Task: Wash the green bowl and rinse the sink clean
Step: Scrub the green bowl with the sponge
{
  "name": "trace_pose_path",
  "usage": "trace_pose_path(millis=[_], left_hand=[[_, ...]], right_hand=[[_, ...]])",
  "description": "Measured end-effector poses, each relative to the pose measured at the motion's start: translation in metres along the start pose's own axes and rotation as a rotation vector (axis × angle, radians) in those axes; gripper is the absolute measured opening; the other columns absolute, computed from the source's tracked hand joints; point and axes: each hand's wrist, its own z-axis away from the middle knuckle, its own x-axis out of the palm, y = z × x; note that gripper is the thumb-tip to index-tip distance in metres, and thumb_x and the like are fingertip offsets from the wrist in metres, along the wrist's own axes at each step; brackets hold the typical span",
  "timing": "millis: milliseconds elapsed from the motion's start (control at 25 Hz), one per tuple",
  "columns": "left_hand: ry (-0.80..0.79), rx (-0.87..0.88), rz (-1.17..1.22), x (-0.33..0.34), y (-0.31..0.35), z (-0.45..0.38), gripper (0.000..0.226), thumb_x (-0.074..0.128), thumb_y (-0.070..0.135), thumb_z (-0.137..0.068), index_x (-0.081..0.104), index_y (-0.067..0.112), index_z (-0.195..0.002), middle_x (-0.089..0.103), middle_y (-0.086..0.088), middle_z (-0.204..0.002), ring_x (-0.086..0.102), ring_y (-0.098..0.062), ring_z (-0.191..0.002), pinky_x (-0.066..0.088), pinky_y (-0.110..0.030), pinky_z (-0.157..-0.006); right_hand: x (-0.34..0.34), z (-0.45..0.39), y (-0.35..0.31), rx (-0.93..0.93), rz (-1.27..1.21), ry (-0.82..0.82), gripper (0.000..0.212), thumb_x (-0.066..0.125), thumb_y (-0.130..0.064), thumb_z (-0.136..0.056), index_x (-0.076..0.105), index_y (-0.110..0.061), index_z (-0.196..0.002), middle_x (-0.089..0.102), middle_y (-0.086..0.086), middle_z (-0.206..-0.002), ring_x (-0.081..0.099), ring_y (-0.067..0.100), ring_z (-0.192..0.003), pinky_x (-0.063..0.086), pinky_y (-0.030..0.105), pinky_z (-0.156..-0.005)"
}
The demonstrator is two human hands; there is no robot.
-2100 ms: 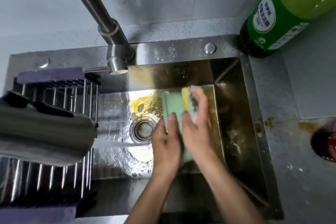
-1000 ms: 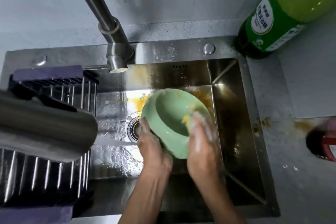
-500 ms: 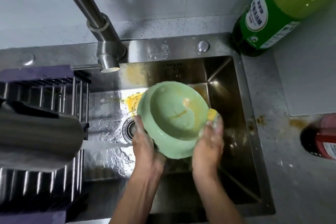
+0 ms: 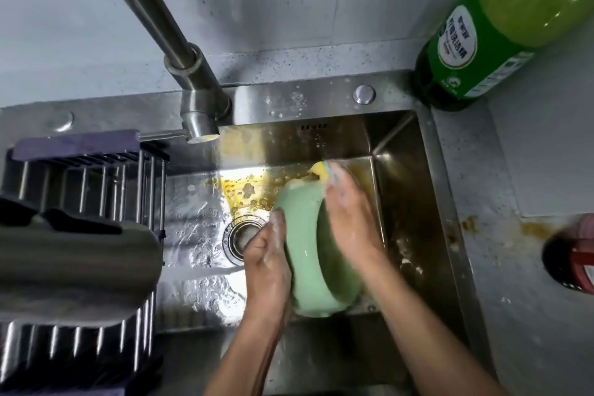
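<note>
The green bowl (image 4: 305,251) is held on edge over the steel sink (image 4: 405,151), its underside toward me. My left hand (image 4: 266,254) grips its left rim, fingers curled round it. My right hand (image 4: 350,219) lies over the bowl's right side and presses a yellow sponge (image 4: 319,169) against the far rim; most of the sponge is hidden under the fingers. Both hands are soapy. Yellow residue (image 4: 241,186) stains the sink floor behind the bowl, near the drain (image 4: 239,235).
The faucet (image 4: 196,112) hangs over the sink's back left. A dish rack (image 4: 83,177) holding a steel pot (image 4: 74,257) fills the left side. A green detergent bottle (image 4: 482,42) stands at the back right; a red-capped bottle (image 4: 572,254) lies on the stained counter.
The bowl has been turned from facing up toward me onto its edge, underside showing. My right hand with the sponge moved from the near right rim up to the far rim.
</note>
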Motion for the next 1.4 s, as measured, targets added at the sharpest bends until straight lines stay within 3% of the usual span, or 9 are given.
trace_pose_path(millis=[120, 200, 360, 560, 760, 880, 1000, 1120, 1400], left_hand=[[0.076, -0.065, 0.130, 0.002, -0.003, -0.012, 0.059, 0.063, 0.061, -0.085, 0.069, 0.004, -0.101, 0.074, -0.020, -0.105, 0.070, -0.036, -0.103, 0.056, -0.051, -0.092], [0.110, -0.087, 0.204, 0.000, -0.003, -0.009, 0.063, 0.059, 0.062, -0.087, 0.065, 0.008, -0.118, 0.071, -0.020, -0.116, 0.067, -0.038, -0.110, 0.052, -0.056, -0.097], [0.123, -0.120, 0.278, 0.000, -0.005, -0.007, 0.063, 0.056, 0.053, -0.091, 0.058, 0.001, -0.127, 0.067, -0.025, -0.120, 0.064, -0.041, -0.113, 0.056, -0.050, -0.093], [0.131, -0.130, 0.223, -0.001, 0.000, -0.009, 0.042, 0.052, 0.046, -0.098, 0.068, 0.008, -0.107, 0.076, -0.011, -0.092, 0.073, -0.024, -0.082, 0.061, -0.033, -0.065], [0.113, -0.100, 0.254, 0.000, -0.002, -0.003, 0.044, 0.053, 0.046, -0.098, 0.067, 0.009, -0.115, 0.076, -0.009, -0.095, 0.073, -0.023, -0.084, 0.061, -0.035, -0.068], [0.100, -0.062, 0.140, 0.006, 0.001, 0.003, 0.039, 0.051, 0.040, -0.100, 0.065, 0.005, -0.109, 0.075, -0.009, -0.082, 0.072, -0.015, -0.068, 0.060, -0.027, -0.057], [0.051, -0.027, 0.138, 0.016, -0.001, 0.007, 0.039, 0.050, 0.040, -0.100, 0.067, 0.005, -0.109, 0.077, -0.009, -0.092, 0.074, -0.019, -0.079, 0.062, -0.029, -0.067], [0.014, 0.108, 0.067, 0.020, 0.006, 0.005, 0.037, 0.047, 0.037, -0.101, 0.071, 0.011, -0.089, 0.076, -0.002, -0.076, 0.070, -0.015, -0.067, 0.057, -0.025, -0.059], [-0.014, 0.278, -0.142, 0.014, 0.008, 0.011, 0.036, 0.048, 0.013, -0.102, 0.061, 0.019, -0.069, 0.065, 0.011, -0.060, 0.056, -0.002, -0.059, 0.046, -0.019, -0.058]], right_hand=[[0.016, 0.030, 0.009, 0.018, -0.178, 0.126, 0.023, 0.059, -0.043, -0.091, 0.049, -0.029, -0.106, 0.054, -0.004, -0.114, 0.057, 0.011, -0.104, 0.050, 0.029, -0.089], [0.008, 0.039, 0.017, 0.101, 0.082, 0.043, 0.025, 0.058, -0.051, -0.087, 0.059, -0.028, -0.099, 0.051, -0.003, -0.114, 0.053, 0.020, -0.112, 0.044, 0.039, -0.100], [-0.013, 0.026, 0.006, 0.120, 0.142, -0.303, 0.033, 0.057, -0.018, -0.093, 0.060, -0.029, -0.123, 0.048, -0.011, -0.124, 0.050, 0.007, -0.117, 0.037, 0.023, -0.105], [-0.011, 0.030, 0.010, 0.030, 0.307, -0.218, 0.014, 0.064, -0.013, -0.090, 0.067, -0.016, -0.103, 0.068, 0.004, -0.104, 0.064, 0.018, -0.094, 0.052, 0.035, -0.087], [-0.013, 0.024, 0.015, 0.016, 0.461, -0.147, 0.013, 0.060, -0.017, -0.093, 0.060, -0.022, -0.105, 0.065, 0.003, -0.111, 0.063, 0.021, -0.101, 0.051, 0.035, -0.090], [-0.005, 0.032, 0.008, 0.095, 0.073, -0.224, 0.007, 0.060, -0.023, -0.096, 0.059, -0.027, -0.090, 0.070, 0.000, -0.098, 0.065, 0.014, -0.089, 0.053, 0.032, -0.080], [0.002, 0.016, -0.016, 0.257, -0.400, 0.025, 0.009, 0.060, -0.031, -0.094, 0.063, -0.023, -0.092, 0.068, -0.010, -0.091, 0.063, 0.014, -0.089, 0.051, 0.036, -0.084], [0.007, 0.025, -0.024, -0.034, -0.325, 0.218, 0.028, 0.065, -0.037, -0.084, 0.052, -0.015, -0.073, 0.055, -0.003, -0.089, 0.055, 0.012, -0.082, 0.046, 0.024, -0.071], [0.019, 0.028, -0.030, -0.382, 0.290, 0.189, 0.012, 0.056, -0.026, -0.091, 0.059, -0.015, -0.086, 0.067, 0.003, -0.109, 0.054, 0.022, -0.116, 0.041, 0.036, -0.102]])
